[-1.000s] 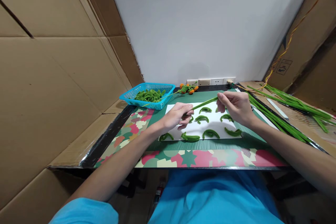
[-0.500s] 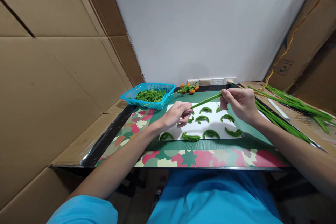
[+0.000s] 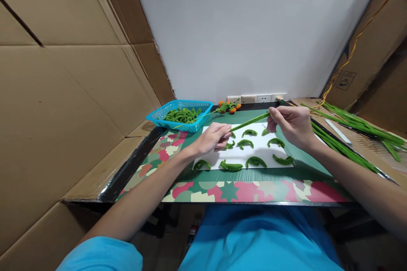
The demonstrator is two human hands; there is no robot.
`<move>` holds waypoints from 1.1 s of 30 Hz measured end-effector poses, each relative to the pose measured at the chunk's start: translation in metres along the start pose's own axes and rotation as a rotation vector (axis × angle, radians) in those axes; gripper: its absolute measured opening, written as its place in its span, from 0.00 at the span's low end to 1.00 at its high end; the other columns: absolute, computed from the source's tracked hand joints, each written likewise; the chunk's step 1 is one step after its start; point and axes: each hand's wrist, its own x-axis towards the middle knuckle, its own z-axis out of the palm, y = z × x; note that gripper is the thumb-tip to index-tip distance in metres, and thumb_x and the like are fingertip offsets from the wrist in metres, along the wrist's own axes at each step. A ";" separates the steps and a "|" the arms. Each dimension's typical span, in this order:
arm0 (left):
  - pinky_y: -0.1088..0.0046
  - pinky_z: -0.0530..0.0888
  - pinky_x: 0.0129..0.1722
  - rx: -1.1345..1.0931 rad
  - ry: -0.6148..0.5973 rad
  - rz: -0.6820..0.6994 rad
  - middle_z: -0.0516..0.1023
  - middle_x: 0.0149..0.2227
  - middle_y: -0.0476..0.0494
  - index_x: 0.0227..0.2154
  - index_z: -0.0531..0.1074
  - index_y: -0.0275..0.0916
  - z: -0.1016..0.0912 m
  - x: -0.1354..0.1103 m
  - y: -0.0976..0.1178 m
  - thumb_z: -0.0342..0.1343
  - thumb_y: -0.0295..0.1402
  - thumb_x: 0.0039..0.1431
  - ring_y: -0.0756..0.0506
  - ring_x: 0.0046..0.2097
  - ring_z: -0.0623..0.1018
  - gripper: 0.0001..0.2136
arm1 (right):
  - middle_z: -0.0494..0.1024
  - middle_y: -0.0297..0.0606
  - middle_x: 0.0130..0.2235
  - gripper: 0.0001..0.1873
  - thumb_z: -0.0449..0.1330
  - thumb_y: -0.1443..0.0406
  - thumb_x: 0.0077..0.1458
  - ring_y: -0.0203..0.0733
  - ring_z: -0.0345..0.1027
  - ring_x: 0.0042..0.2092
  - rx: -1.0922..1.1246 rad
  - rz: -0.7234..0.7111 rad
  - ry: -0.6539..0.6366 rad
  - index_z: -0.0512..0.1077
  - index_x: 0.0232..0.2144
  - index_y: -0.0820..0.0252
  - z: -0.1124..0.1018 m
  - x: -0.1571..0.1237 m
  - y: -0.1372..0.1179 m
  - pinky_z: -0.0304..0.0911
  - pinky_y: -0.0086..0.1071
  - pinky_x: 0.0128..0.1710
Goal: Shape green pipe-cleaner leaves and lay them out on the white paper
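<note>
My left hand point(image 3: 212, 137) pinches the near end of a straight green pipe cleaner point(image 3: 249, 121). My right hand point(image 3: 291, 125) pinches its far end, a little higher. The stem spans between them above a white sheet point(image 3: 259, 151) on which several curved green pipe-cleaner pieces point(image 3: 254, 161) lie in rows. Both hands hover just over the sheet's back half.
A blue basket point(image 3: 179, 115) of green bent pieces stands at the back left. A stem with orange blossoms point(image 3: 229, 106) lies behind the sheet. A bundle of long green pipe cleaners point(image 3: 343, 135) lies along the right side. Cardboard walls stand left and right.
My right hand has risen and shifted slightly right, drawing the pipe cleaner out straighter between the hands. My left hand has barely moved.
</note>
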 end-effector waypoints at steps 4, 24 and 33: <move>0.79 0.59 0.18 -0.069 0.003 -0.026 0.54 0.18 0.59 0.24 0.59 0.41 0.001 -0.001 0.000 0.59 0.53 0.66 0.55 0.18 0.56 0.24 | 0.79 0.36 0.20 0.27 0.59 0.47 0.69 0.39 0.71 0.20 -0.028 -0.004 -0.005 0.76 0.22 0.55 0.000 -0.001 0.003 0.68 0.33 0.21; 0.80 0.55 0.16 -0.133 0.183 -0.048 0.55 0.15 0.57 0.21 0.54 0.43 0.000 0.005 -0.005 0.58 0.48 0.65 0.55 0.17 0.53 0.25 | 0.78 0.35 0.20 0.27 0.60 0.49 0.69 0.35 0.69 0.19 0.071 0.026 0.007 0.75 0.23 0.59 0.005 -0.001 0.006 0.65 0.29 0.20; 0.80 0.57 0.17 -0.180 0.161 -0.036 0.53 0.18 0.58 0.22 0.55 0.42 0.001 0.003 -0.004 0.63 0.50 0.62 0.56 0.19 0.53 0.26 | 0.78 0.36 0.21 0.25 0.61 0.51 0.70 0.35 0.69 0.19 0.136 0.054 -0.019 0.76 0.24 0.59 0.004 -0.002 0.012 0.64 0.29 0.19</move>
